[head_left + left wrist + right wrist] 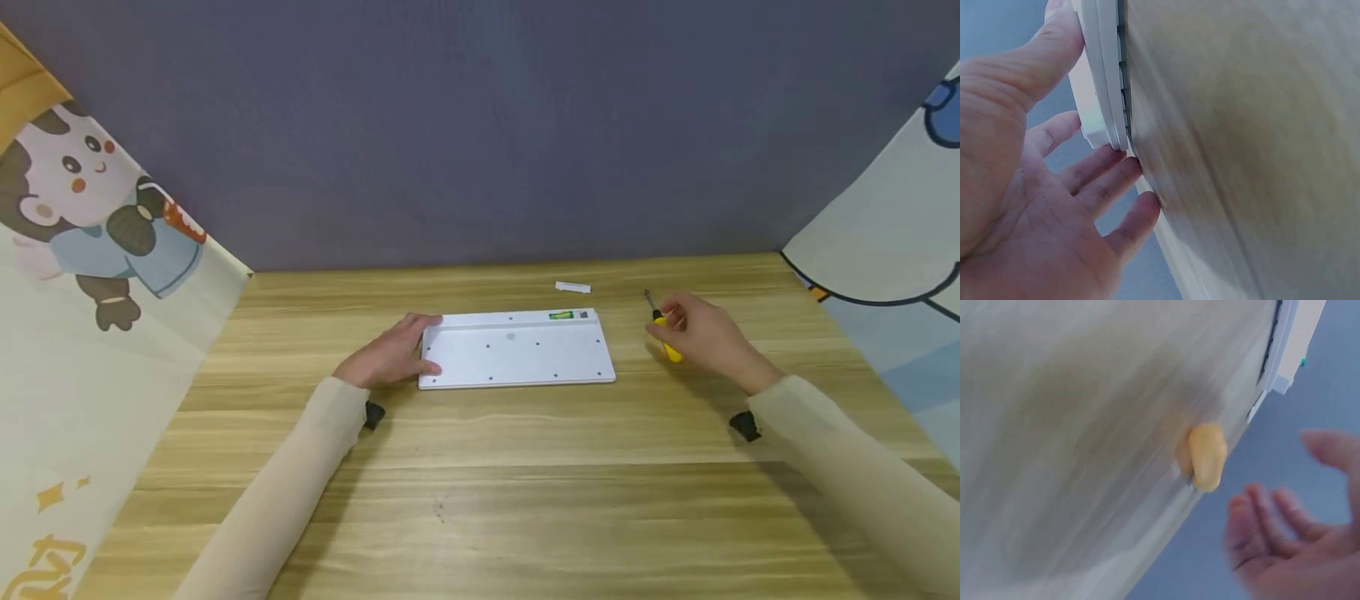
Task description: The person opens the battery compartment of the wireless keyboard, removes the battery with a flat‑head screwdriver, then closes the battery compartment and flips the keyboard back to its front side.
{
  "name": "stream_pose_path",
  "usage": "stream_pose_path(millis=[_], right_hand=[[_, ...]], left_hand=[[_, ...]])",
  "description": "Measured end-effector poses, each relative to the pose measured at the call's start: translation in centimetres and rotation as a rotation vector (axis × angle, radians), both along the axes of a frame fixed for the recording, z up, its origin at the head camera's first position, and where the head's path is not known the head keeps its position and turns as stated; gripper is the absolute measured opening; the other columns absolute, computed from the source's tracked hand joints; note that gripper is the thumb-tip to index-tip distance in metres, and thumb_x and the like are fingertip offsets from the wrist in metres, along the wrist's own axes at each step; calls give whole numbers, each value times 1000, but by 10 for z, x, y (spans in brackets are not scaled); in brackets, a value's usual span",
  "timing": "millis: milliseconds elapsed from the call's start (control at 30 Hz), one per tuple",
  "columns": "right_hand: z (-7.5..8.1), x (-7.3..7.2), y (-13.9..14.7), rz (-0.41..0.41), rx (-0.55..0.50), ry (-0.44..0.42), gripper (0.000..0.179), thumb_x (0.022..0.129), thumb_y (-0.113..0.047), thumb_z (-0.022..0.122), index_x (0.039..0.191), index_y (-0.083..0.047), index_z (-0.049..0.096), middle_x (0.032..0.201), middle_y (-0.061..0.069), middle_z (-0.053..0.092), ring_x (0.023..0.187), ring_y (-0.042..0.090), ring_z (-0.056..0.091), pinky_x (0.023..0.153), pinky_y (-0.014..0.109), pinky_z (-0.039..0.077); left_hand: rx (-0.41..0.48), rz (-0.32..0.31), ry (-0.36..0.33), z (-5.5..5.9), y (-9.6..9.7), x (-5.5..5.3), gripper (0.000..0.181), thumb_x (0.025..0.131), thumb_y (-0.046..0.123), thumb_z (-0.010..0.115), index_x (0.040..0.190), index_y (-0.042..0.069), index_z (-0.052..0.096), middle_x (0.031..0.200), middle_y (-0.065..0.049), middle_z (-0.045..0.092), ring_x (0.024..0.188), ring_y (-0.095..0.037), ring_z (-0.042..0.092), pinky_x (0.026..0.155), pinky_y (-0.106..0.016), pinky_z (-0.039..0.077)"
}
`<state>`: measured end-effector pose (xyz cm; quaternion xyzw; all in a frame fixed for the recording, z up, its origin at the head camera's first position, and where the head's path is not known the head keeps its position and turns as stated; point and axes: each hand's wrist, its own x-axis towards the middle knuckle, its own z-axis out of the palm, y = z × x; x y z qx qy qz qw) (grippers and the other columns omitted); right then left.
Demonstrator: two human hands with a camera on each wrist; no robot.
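Left hand (393,354) spread against the left end of the white keyboard (517,348), thumb over the top face, fingers relaxed at the edge; keyboard face down on the wooden counter (480,467), screw holes up. Right hand (701,333) loose and holding nothing, hovering just over the yellow screwdriver (666,335) lying right of the keyboard. Best to close on the handle well back from the tip, keep the keyboard pinned flat, mind the small white piece (573,287) behind.
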<state>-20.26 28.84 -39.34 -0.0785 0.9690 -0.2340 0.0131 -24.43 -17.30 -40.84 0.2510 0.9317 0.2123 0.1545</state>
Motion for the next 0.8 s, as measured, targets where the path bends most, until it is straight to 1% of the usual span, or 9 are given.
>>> stream_pose_path(millis=[67,133,200,267,367,433,567,667,800], right_hand=[[-3,-2,-6,92,-78,45,55,90,-36,65,123,6,50,109,23,58,95,35,56,78,50,46],[-7,-5,-13,188,-132,45,62,87,-34,68,131,4,46,118,24,54,104,38,52,84,53,44],[-10,-8,-20,269,-160,6,72,85,-35,71,138,2,40,128,24,47,112,40,47,89,55,42],[-14,-11,-25,317,-152,-47,81,82,-40,73,143,-2,36,136,22,40,119,40,42,93,56,38],[-18,-14,-30,351,-118,-101,91,78,-46,74,147,-6,31,143,20,32,127,39,34,97,58,33],[-21,-15,-31,372,-91,-100,94,76,-48,75,148,-7,30,144,20,32,129,38,32,99,58,30],[-23,-15,-33,401,-50,-61,94,76,-48,75,147,-6,30,141,22,35,127,39,33,99,59,30],[-25,-16,-34,403,-11,-52,93,77,-49,73,148,-7,30,141,22,36,127,39,33,99,59,30],[-24,-18,-36,399,28,-64,94,78,-52,71,149,-9,28,142,22,35,128,40,30,100,60,29]], left_hand=[[2,-1,5,0,0,-1,83,83,37,72,149,12,27,144,-13,31,132,-28,32,104,-44,31],[5,-7,12,-1,0,-1,83,83,37,72,148,11,27,144,-14,32,131,-29,33,104,-44,32],[5,-6,14,-1,0,-2,83,83,37,72,148,11,28,144,-14,33,131,-29,34,104,-44,32],[5,-5,16,-2,0,-2,83,83,37,72,148,12,28,144,-14,32,131,-29,33,104,-44,32],[1,-5,13,-2,1,-2,83,83,37,72,149,12,27,145,-14,31,132,-30,32,105,-44,31],[1,-7,8,-2,2,-2,83,84,37,72,149,13,26,145,-14,31,133,-30,31,105,-45,30],[-6,-6,3,-2,2,-1,84,83,38,71,150,13,25,146,-13,30,133,-30,30,105,-45,31],[-9,-6,8,-2,2,-1,85,83,38,71,149,13,25,145,-13,30,133,-30,31,105,-45,31],[-19,-1,5,1,1,-2,85,83,38,72,149,13,26,146,-13,30,134,-30,30,105,-45,30]])
